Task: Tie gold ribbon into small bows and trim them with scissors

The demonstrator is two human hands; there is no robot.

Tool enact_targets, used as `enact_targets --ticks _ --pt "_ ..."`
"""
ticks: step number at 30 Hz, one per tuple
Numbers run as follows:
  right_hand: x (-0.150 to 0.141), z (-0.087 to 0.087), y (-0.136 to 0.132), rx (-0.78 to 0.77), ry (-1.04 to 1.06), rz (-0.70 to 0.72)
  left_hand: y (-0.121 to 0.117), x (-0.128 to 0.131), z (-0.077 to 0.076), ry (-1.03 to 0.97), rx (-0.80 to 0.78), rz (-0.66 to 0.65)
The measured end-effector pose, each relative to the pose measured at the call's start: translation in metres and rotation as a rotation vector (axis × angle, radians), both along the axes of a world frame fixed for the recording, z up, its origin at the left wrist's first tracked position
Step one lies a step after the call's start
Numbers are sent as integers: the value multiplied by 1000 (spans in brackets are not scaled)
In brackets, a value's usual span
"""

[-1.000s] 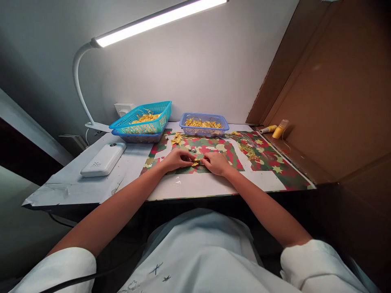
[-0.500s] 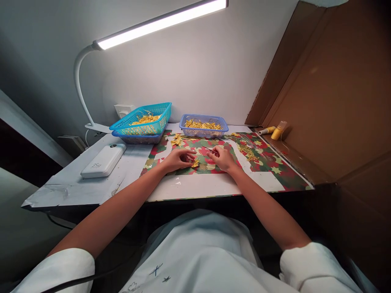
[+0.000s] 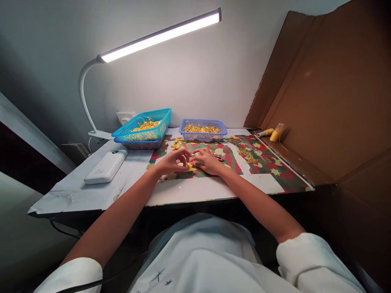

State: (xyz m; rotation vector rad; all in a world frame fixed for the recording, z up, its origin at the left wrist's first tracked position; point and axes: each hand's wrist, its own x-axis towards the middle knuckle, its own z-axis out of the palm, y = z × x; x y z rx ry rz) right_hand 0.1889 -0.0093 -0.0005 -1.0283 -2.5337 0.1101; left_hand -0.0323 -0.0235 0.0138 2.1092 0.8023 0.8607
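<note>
A small yellow ribbon bow (image 3: 190, 167) lies low over the patterned sheet, between my two hands. My left hand (image 3: 174, 161) is closed, with curled fingers pinching at the bow's left side. From the right, my right hand (image 3: 208, 161) bends its fingers onto the same bow, and the fingertips of both hands nearly meet. Exactly where each fingertip grips is too small to make out. Just beyond my right hand lies a small tool with a pinkish-red handle (image 3: 218, 158), partly hidden by that hand. More yellow ribbon pieces (image 3: 177, 144) rest behind my left hand.
A turquoise basket (image 3: 166, 121) sits on a blue tray at the back left. A purple-blue basket (image 3: 203, 136) of yellow ribbon pieces stands behind my hands. A white power bank (image 3: 105, 167) lies left, beneath a lamp (image 3: 161, 36). Yellow thread spools (image 3: 277, 132) stand by cardboard (image 3: 324, 89) at right.
My right hand has moved left to the bow and no longer holds the thin dark tool. A pinkish-red handle now shows beside it. The view has tilted up slightly.
</note>
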Motion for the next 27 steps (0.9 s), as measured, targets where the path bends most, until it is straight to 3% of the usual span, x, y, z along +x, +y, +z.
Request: enact_targets --ticks 2,7,8,10,12,14,16,22,25,27 --pt "-2 0 4 -19 0 -36 -1 -1 2 16 51 13" --pt "5 6 11 23 62 -433 -7 3 7 160 381 88" --pt "4 8 11 8 132 -427 -8 5 8 195 444 84" --pt "1 13 10 -115 307 -253 -10 9 7 257 540 49" --pt "-5 16 8 -335 426 -13 -12 13 6 312 604 16" --pt "-9 17 7 -532 478 119 -13 15 6 343 644 25" --pt "-10 17 5 -612 536 126 -15 16 7 343 663 63" --pt "-5 9 -1 -629 724 76 -17 17 9 329 709 126" --pt "-8 5 -2 -563 840 66 -16 21 4 177 751 389" --pt "-11 4 -3 -500 903 51 -13 22 -1 98 689 570"
